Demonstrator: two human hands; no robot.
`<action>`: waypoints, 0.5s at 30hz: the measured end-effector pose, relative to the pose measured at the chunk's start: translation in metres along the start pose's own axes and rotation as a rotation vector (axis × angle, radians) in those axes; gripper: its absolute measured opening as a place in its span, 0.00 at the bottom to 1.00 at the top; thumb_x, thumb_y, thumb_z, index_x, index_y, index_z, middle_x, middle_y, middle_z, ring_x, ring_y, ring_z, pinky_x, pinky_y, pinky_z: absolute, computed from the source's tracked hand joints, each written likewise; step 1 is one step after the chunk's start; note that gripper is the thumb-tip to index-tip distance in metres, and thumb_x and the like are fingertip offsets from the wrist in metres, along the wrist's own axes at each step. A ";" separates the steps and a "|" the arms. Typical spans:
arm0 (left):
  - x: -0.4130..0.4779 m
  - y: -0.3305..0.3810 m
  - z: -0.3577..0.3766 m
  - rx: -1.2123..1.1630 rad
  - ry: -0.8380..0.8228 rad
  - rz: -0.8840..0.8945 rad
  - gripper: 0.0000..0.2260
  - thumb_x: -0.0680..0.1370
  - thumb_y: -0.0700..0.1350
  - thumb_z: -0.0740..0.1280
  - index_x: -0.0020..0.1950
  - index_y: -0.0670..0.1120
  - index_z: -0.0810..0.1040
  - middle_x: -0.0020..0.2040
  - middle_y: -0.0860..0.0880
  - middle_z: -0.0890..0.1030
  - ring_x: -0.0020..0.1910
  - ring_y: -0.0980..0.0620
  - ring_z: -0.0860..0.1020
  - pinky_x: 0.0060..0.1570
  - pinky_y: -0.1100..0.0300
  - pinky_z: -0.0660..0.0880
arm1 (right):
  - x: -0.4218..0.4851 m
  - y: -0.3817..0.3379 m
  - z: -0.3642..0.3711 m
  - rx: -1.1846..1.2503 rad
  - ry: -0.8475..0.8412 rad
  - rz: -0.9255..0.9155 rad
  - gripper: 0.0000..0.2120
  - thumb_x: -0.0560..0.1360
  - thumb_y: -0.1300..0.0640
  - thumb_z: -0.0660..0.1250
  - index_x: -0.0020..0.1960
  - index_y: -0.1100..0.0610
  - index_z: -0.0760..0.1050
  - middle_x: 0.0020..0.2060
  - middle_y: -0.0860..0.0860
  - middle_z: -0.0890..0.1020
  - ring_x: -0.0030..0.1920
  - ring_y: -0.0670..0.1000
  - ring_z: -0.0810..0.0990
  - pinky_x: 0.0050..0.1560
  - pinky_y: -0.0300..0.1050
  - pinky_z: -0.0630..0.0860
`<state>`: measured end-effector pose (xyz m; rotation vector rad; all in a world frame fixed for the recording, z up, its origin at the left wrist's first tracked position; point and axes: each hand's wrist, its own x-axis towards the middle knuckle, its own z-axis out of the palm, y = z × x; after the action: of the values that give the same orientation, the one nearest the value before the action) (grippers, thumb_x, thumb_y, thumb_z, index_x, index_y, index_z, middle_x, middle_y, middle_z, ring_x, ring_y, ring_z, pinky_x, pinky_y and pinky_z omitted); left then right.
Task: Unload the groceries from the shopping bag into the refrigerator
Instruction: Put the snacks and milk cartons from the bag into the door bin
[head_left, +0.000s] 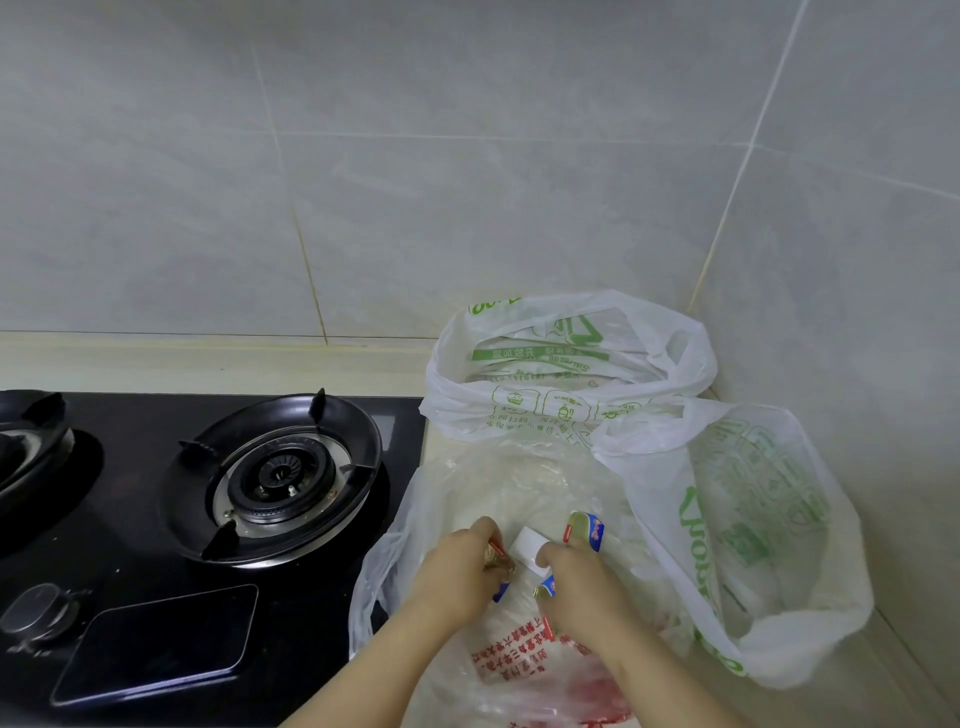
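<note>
A clear plastic shopping bag (467, 483) with red print lies open on the counter in front of me. Both my hands reach into it. My left hand (460, 564) grips a small gold-and-red packet (497, 560). My right hand (582, 577) holds a blue, red and gold packet (587, 530); its thumb presses on a small white box (524, 545) between the hands. Another bit of blue packet (547, 587) shows under the right hand. The refrigerator is out of view.
Two white bags with green print stand behind (561, 364) and to the right (753, 519), against the tiled corner wall. To the left is a black gas hob with a burner (280, 473), a knob (39, 608) and a dark phone (156, 642) lying on it.
</note>
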<state>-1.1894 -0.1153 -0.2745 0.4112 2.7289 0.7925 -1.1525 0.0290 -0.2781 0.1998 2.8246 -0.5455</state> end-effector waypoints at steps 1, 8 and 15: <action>0.000 0.001 -0.002 -0.033 0.011 0.010 0.08 0.76 0.46 0.66 0.54 0.47 0.70 0.48 0.49 0.77 0.44 0.51 0.75 0.41 0.61 0.71 | 0.000 0.000 0.000 -0.006 -0.005 -0.006 0.14 0.77 0.60 0.61 0.62 0.57 0.71 0.61 0.53 0.70 0.52 0.54 0.76 0.51 0.46 0.76; -0.004 0.006 -0.018 -0.187 0.100 0.062 0.08 0.75 0.41 0.66 0.46 0.50 0.68 0.37 0.57 0.73 0.35 0.58 0.72 0.30 0.71 0.65 | 0.001 -0.005 -0.010 0.108 0.017 -0.042 0.15 0.76 0.61 0.63 0.61 0.54 0.73 0.58 0.51 0.70 0.51 0.52 0.76 0.51 0.42 0.74; -0.007 0.009 -0.031 -0.365 0.204 0.015 0.11 0.76 0.40 0.67 0.41 0.54 0.68 0.35 0.56 0.77 0.34 0.60 0.74 0.30 0.71 0.68 | 0.003 -0.018 -0.038 0.405 0.148 -0.122 0.18 0.75 0.69 0.58 0.58 0.55 0.77 0.54 0.51 0.78 0.51 0.48 0.75 0.49 0.37 0.72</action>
<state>-1.1919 -0.1250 -0.2427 0.2833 2.6760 1.3729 -1.1670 0.0272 -0.2391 0.1478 2.8473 -1.1740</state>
